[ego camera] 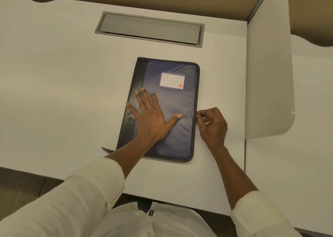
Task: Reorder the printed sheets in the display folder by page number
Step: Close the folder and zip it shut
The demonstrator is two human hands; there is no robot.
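Observation:
A closed blue zip-up display folder (176,99) with a black spine strip and a white label card (172,80) lies flat on the white desk (63,92). My left hand (151,117) presses flat on the cover's lower left, fingers spread and straight. My right hand (212,123) sits at the folder's right edge, thumb and forefinger pinching something small at the zip line, likely the zip pull. No printed sheets show; the folder hides them.
A grey cable-tray lid (149,28) is set into the desk behind the folder. A white divider panel (268,74) stands upright to the right. A black strap tab (107,149) pokes out by the folder's lower left corner. The desk's front edge runs near my body.

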